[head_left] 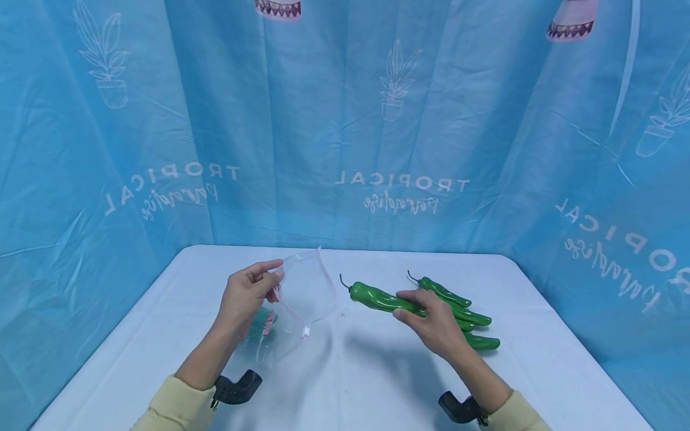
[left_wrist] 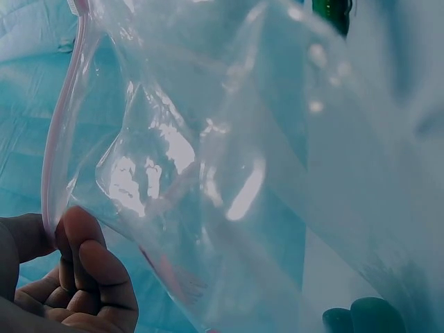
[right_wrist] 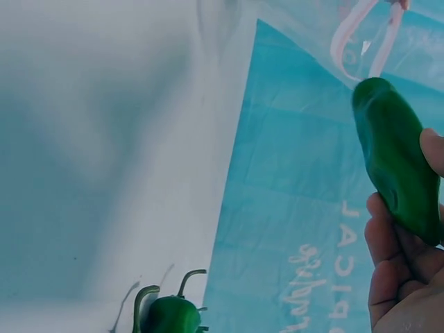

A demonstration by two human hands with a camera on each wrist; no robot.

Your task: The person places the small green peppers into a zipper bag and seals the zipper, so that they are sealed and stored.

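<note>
A clear zip bag (head_left: 307,287) with a pink zip strip hangs from my left hand (head_left: 248,293). Thumb and fingers pinch it at the strip, also seen in the left wrist view, where the film of the bag (left_wrist: 180,152) fills much of the picture. My right hand (head_left: 433,323) grips a long green pepper (head_left: 374,297) between thumb and fingers, above the table. Its stem points left toward the bag. In the right wrist view the pepper (right_wrist: 395,152) lies across the fingers, one end close to the pink strip.
Several more green peppers (head_left: 482,342) lie on the white table (head_left: 366,383) beneath and beyond my right hand. A teal-green thing (head_left: 254,328) with a red-marked edge near it lies behind my left wrist, partly hidden. A blue printed curtain (head_left: 302,131) surrounds the table's back and sides.
</note>
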